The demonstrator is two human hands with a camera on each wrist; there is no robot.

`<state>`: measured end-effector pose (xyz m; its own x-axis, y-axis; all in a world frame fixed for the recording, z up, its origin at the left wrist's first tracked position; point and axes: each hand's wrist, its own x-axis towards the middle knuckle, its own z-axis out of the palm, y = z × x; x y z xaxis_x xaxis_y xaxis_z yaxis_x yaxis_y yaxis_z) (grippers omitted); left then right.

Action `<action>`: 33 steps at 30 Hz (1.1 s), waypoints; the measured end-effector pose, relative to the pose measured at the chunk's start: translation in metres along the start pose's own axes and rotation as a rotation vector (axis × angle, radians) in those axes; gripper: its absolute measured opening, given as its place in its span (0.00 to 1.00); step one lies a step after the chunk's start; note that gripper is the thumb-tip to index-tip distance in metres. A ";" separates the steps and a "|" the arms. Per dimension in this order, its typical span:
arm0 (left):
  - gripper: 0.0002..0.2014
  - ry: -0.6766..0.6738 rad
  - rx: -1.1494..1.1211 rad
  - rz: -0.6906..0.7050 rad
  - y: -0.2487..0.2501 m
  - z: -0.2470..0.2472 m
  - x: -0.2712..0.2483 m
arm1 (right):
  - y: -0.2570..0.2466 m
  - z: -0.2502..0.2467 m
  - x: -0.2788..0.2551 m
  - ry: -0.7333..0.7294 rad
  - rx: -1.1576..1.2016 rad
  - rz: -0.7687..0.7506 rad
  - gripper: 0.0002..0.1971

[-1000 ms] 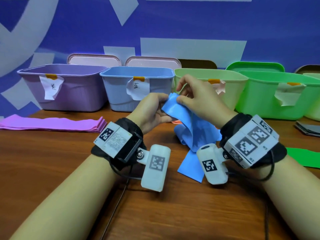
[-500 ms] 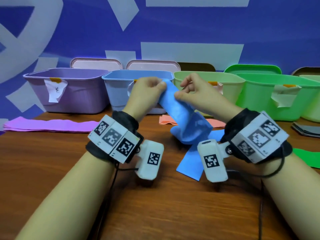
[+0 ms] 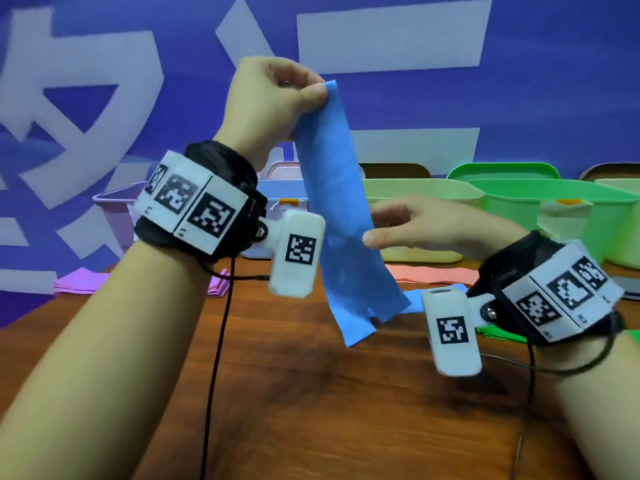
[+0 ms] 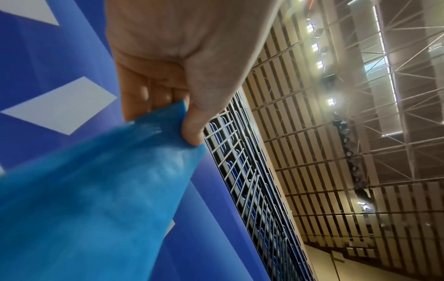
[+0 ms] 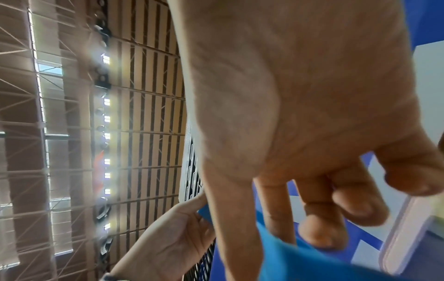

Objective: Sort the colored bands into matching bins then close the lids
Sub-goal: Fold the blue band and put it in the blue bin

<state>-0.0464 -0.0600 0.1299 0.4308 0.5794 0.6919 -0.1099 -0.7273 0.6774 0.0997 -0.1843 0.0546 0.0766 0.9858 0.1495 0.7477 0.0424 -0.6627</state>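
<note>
A long blue band hangs upright in front of the open blue bin. My left hand is raised high and pinches the band's top corner between thumb and fingers; the left wrist view shows this pinch on the blue band. My right hand is lower, at the band's right edge about halfway down. Its thumb and index finger lie on either side of the blue band in a loose pinch. The band's lower end reaches the wooden table.
A purple bin, a pale green bin and a green bin stand open in the same row, with lids leaning behind them. Purple bands, salmon bands and green bands lie on the table.
My left hand has lifted the band's top end well above the bins, and the band now hangs straight. My right hand has left the top edge and dropped to mid-band.
</note>
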 end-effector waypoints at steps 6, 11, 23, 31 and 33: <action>0.09 0.108 -0.037 -0.027 0.007 -0.014 0.002 | 0.015 0.013 0.004 -0.098 -0.083 0.196 0.09; 0.09 0.097 -0.043 0.020 0.021 -0.019 0.000 | 0.040 0.021 0.021 -0.104 -0.162 0.286 0.07; 0.05 0.070 -0.160 0.008 0.024 -0.043 -0.001 | 0.080 0.036 0.048 -0.127 -0.228 0.670 0.24; 0.04 -0.004 -0.099 -0.046 0.011 -0.043 -0.004 | 0.074 0.038 0.067 -0.240 -0.453 0.680 0.11; 0.04 -0.018 -0.096 -0.053 0.010 -0.042 -0.004 | 0.074 0.038 0.067 -0.250 -0.421 0.676 0.09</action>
<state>-0.0873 -0.0539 0.1443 0.4542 0.6091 0.6502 -0.1710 -0.6567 0.7346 0.1348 -0.1090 -0.0127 0.4857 0.7862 -0.3820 0.7810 -0.5866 -0.2142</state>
